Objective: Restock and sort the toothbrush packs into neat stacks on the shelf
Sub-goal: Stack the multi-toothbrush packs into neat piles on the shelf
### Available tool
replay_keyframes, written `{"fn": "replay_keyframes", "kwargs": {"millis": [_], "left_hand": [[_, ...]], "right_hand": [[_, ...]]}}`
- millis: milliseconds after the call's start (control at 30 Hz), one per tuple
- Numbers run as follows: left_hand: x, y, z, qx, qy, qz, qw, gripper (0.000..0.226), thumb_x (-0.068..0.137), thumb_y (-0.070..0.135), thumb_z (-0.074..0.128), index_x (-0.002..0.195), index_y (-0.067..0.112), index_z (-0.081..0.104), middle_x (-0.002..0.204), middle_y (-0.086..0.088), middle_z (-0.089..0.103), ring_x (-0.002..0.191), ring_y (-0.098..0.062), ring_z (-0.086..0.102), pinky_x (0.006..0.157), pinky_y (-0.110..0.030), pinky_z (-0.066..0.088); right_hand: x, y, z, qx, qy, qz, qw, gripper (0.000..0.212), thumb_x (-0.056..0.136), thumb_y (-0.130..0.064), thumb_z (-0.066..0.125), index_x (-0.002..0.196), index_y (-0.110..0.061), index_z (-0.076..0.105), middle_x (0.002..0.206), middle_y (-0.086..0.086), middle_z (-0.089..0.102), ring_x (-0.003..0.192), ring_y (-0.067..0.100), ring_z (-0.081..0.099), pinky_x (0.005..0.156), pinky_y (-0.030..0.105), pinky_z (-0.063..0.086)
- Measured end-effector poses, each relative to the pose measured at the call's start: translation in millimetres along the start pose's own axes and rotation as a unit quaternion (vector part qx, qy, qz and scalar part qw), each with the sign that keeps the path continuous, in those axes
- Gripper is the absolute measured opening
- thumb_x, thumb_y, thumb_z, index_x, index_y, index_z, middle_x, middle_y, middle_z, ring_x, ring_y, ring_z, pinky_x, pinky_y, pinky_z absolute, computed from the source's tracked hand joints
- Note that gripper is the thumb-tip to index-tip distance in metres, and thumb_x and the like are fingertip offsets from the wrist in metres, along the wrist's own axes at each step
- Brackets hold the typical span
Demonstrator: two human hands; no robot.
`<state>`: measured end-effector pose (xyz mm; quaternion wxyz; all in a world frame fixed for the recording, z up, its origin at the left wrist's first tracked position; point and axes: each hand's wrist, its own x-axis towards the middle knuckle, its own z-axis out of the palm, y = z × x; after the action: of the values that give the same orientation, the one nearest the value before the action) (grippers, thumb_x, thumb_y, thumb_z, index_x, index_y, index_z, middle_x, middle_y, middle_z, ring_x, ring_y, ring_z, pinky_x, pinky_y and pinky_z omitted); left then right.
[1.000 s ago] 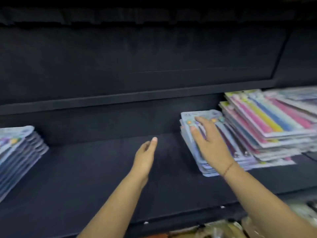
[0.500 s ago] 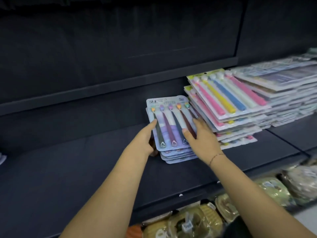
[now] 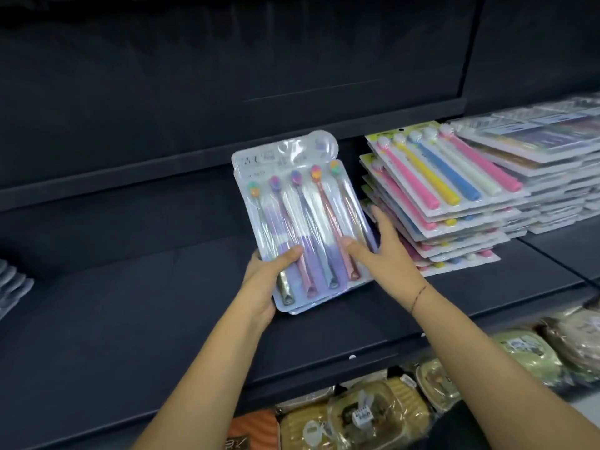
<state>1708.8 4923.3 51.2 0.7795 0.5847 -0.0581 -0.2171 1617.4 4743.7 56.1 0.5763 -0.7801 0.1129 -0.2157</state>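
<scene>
The dark shelf (image 3: pixel 130 319) carries a slanting stack of bright-handled toothbrush packs (image 3: pixel 448 190). Right of that stack, touching it, stands a taller stack of pale packs (image 3: pixel 552 177). Well to its left, at the frame edge, lies a blurred grey stack (image 3: pixel 14 287).

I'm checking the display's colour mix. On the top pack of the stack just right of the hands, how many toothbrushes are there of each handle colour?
Pink handles: 2
Yellow handle: 1
Blue handle: 1
Pale mint handle: 1
Total: 5
</scene>
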Motion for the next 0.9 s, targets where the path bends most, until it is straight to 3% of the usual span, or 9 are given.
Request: {"fn": "replay_keyframes", "kwargs": {"millis": [33, 100, 200, 300, 433, 600, 733, 833, 900], "left_hand": [[-4.9, 5.6, -11.7, 0.024, -0.012, 0.033, 0.999, 0.073, 0.063, 0.014, 0.087, 0.129, 0.010, 0.056, 0.113, -0.008, 0.072, 0.101, -0.022, 0.070, 0.080, -0.033, 0.057], [-13.7, 20.4, -31.6, 0.089, -0.041, 0.081, 0.992, 0.079, 0.063, 0.013, 0.084, 0.135, 0.017, 0.051, 0.122, -0.003, 0.069, 0.110, -0.018, 0.067, 0.086, -0.030, 0.055], [-24.0, 39.5, -55.6, 0.175, -0.071, 0.116, 0.975, 0.084, 0.065, 0.016, 0.081, 0.140, 0.025, 0.044, 0.129, 0.005, 0.064, 0.117, -0.012, 0.062, 0.094, -0.028, 0.051], [-37.0, 45.5, -79.5, 0.226, -0.068, 0.132, 0.963, 0.094, 0.064, 0.022, 0.085, 0.144, 0.033, 0.038, 0.135, 0.012, 0.059, 0.122, -0.007, 0.057, 0.099, -0.028, 0.049], [-54.3, 40.0, -100.5, 0.213, -0.072, 0.147, 0.963, 0.094, 0.061, 0.028, 0.086, 0.143, 0.024, 0.040, 0.134, 0.003, 0.061, 0.124, -0.017, 0.058, 0.100, -0.035, 0.050], [-62.5, 34.9, -101.4, 0.175, -0.054, 0.174, 0.968, 0.094, 0.064, 0.035, 0.083, 0.145, 0.025, 0.037, 0.135, 0.007, 0.060, 0.124, -0.010, 0.057, 0.095, -0.024, 0.050], [-63.1, 20.1, -96.5, 0.191, 0.021, 0.167, 0.967, 0.080, 0.072, 0.038, 0.084, 0.141, 0.030, 0.043, 0.123, 0.021, 0.064, 0.115, 0.003, 0.059, 0.083, -0.009, 0.048], [-68.1, 29.7, -100.3, 0.178, 0.077, 0.150, 0.969, 0.068, 0.067, 0.041, 0.072, 0.130, 0.026, 0.053, 0.116, 0.011, 0.068, 0.101, 0.005, 0.064, 0.078, -0.010, 0.049], [-74.2, 48.8, -114.3, 0.163, 0.103, 0.118, 0.974, 0.064, 0.065, 0.045, 0.072, 0.123, 0.023, 0.060, 0.112, 0.005, 0.072, 0.099, -0.002, 0.068, 0.082, -0.019, 0.052]], "right_hand": [[5.6, -4.0, 3.8, 0.016, -0.010, 0.018, 1.000, 0.095, 0.085, -0.048, 0.069, 0.156, -0.027, 0.009, 0.160, -0.013, 0.018, 0.144, 0.005, 0.021, 0.119, 0.032, 0.021], [17.5, -14.2, 13.5, 0.095, -0.047, 0.037, 0.994, 0.109, 0.071, -0.055, 0.079, 0.155, -0.027, 0.015, 0.154, -0.006, 0.036, 0.138, 0.011, 0.039, 0.115, 0.038, 0.034], [27.6, -23.4, 32.3, 0.215, -0.092, 0.018, 0.972, 0.098, 0.063, -0.041, 0.088, 0.144, -0.017, 0.039, 0.130, 0.001, 0.063, 0.118, 0.014, 0.061, 0.095, 0.033, 0.052], [22.2, -23.6, 50.7, 0.223, -0.118, -0.006, 0.968, 0.102, 0.054, -0.044, 0.093, 0.139, -0.016, 0.043, 0.129, 0.003, 0.063, 0.118, 0.017, 0.061, 0.094, 0.035, 0.053], [13.8, -17.8, 68.2, 0.176, -0.181, -0.036, 0.967, 0.092, 0.068, -0.026, 0.085, 0.144, -0.024, 0.035, 0.136, -0.003, 0.058, 0.126, 0.014, 0.056, 0.102, 0.039, 0.048], [1.5, -11.2, 76.7, 0.183, -0.224, -0.012, 0.957, 0.102, 0.064, -0.037, 0.088, 0.147, -0.025, 0.031, 0.140, -0.002, 0.055, 0.130, 0.015, 0.052, 0.106, 0.036, 0.045], [-4.1, -12.6, 81.4, 0.161, -0.187, 0.010, 0.969, 0.101, 0.060, -0.049, 0.086, 0.145, -0.028, 0.034, 0.136, -0.006, 0.058, 0.126, 0.010, 0.055, 0.104, 0.032, 0.046], [-6.1, -22.9, 95.5, 0.129, -0.160, 0.021, 0.979, 0.094, 0.060, -0.065, 0.080, 0.138, -0.032, 0.040, 0.131, -0.009, 0.060, 0.121, 0.006, 0.058, 0.100, 0.030, 0.047], [-8.3, -34.3, 115.5, 0.126, -0.166, 0.037, 0.977, 0.080, 0.067, -0.064, 0.073, 0.135, -0.033, 0.044, 0.128, -0.010, 0.061, 0.116, 0.005, 0.061, 0.102, 0.034, 0.048]]}}
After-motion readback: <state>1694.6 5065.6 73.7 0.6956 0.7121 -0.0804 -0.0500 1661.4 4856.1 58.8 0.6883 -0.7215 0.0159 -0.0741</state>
